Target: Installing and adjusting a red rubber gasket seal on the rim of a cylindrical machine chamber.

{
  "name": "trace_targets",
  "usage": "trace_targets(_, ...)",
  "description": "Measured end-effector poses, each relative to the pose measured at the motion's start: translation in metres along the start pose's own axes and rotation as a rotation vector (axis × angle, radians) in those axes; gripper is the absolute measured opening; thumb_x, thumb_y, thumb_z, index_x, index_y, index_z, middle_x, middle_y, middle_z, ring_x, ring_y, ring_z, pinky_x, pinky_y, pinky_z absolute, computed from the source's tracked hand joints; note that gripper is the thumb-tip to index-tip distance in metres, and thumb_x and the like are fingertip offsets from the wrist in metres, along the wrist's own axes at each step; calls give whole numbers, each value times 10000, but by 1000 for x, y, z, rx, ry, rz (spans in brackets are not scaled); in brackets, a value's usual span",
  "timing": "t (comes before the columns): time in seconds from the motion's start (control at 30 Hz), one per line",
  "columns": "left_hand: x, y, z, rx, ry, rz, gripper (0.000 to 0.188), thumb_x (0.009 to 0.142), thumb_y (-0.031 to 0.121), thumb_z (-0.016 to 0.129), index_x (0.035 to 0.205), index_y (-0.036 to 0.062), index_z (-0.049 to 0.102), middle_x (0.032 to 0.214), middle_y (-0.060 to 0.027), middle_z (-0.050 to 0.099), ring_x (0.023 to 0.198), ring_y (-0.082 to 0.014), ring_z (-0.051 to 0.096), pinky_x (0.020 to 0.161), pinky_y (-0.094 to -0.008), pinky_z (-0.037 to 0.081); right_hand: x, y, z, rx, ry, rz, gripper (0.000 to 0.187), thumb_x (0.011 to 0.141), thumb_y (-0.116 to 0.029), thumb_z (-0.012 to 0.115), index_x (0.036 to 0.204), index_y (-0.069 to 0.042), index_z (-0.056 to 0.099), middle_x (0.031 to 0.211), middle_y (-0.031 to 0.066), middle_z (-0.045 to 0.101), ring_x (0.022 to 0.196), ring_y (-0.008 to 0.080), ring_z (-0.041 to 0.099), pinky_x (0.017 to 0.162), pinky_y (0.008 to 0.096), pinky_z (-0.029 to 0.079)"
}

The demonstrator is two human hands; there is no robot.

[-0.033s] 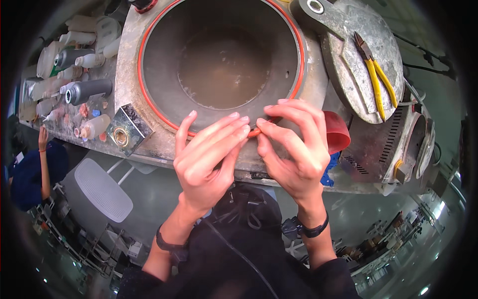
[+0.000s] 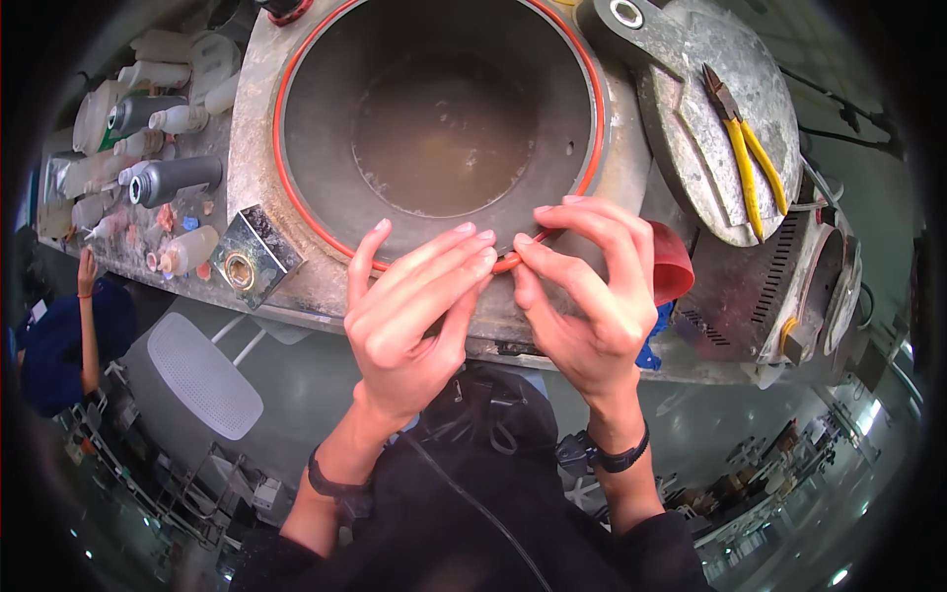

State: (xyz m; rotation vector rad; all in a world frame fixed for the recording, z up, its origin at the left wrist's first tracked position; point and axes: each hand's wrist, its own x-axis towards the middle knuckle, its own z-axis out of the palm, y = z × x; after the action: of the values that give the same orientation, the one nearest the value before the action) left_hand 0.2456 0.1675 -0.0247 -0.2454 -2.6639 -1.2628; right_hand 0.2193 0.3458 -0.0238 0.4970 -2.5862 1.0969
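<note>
Dark bands point(image 2: 335, 481) circled both wrists. Taking the round metal vessel point(image 2: 321, 128) as the clock, the left hand point(image 2: 404, 326) reached its rim near six o'clock, thumb and gathered fingertips pinching the red sealing ring point(image 2: 507, 263); its little finger stood apart. The right hand point(image 2: 590, 301) gripped the same ring just beside, at five o'clock, between thumb and index fingertip, the other fingers curved above. The ring ran around the vessel's mouth, a short stretch showing between the hands. A dark metal block point(image 2: 278, 249) with a round fitting sat near eight o'clock, and a red cup point(image 2: 673, 264) near four, above something blue point(image 2: 655, 340). At three o'clock, yellow-handled diagonal cutters point(image 2: 743, 173) lay on a round metal plate point(image 2: 681, 163). Plastic bottles point(image 2: 178, 183) crowded nine o'clock. Farther off, toward eight, were a pale perforated chair point(image 2: 204, 377) and another person's arm point(image 2: 89, 335).
</note>
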Motion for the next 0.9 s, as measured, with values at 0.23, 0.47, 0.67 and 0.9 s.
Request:
trace_targets(0.23,5,3,5,7,-9,36,256,842,-2,821,1089,64,823,1125,-82,816,1130,-231,767,1183,-456,380,-4,0,-3,-41,38,54,326,675,-1,861,990,-73,821,1118,76,734,1093,292,630,904,403,519)
trace_targets(0.47,14,11,12,-40,-43,-20,315,887,-68,733,1179,29,798,1239,-150,777,1241,-275,722,1149,-496,443,-4,-3,-5,-74,101,173,322,708,-6,870,1017,-85,833,946,51,662,920,241,583,783,360,503)
trace_targets(0.67,6,23,17,90,-155,15,383,987,44,655,1365,1,697,1422,-178,684,1411,-293,598,1228,-470,311,-6,2,-7,-29,77,150,340,727,20,848,1051,-82,827,916,41,674,785,206,611,749,353,493)
trace_targets(0.9,4,27,19,420,-279,45,653,999,253,597,1563,-50,469,1664,-176,444,1571,-263,391,1237,-434,309,1,3,-16,71,-19,66,360,747,42,844,1098,-33,812,942,86,688,803,225,673,675,334,558)
